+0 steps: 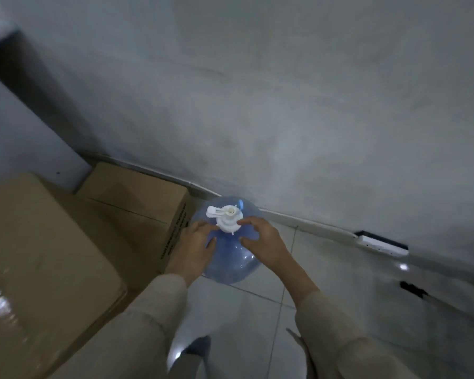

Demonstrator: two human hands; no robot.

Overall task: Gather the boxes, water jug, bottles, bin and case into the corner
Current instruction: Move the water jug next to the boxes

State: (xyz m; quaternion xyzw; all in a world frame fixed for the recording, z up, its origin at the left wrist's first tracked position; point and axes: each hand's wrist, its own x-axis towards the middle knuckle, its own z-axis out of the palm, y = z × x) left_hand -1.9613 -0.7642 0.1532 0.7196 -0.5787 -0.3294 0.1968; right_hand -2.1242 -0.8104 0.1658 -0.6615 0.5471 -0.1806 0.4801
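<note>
Head view: water jug (230,253), translucent blue, round-shouldered, upright on the tiled floor (326,283), just beside the wall skirting (298,220). White cap with pump tap (225,214) on its neck; small blue tab at the far side of the neck. Left hand (195,244) lies on the jug's left shoulder, fingers (203,225) loosely spread, tips touching the cap base. Right hand (263,242) on the right shoulder, fingers (246,221) spread and curled at the neck; thumb pressed on the plastic. Both sleeves beige.

Smaller cardboard box (137,198) stands left of the jug, against the wall, touching or nearly touching the jug; cannot tell which. Black print on its side is blurred, unreadable. Larger cardboard box (44,242) nearer, left, cut off by the frame edge, glare on its taped top.

Jug base hidden by the hands and its own bulge. Dim light, motion blur. Dark shape at lower right floor unclear.
</note>
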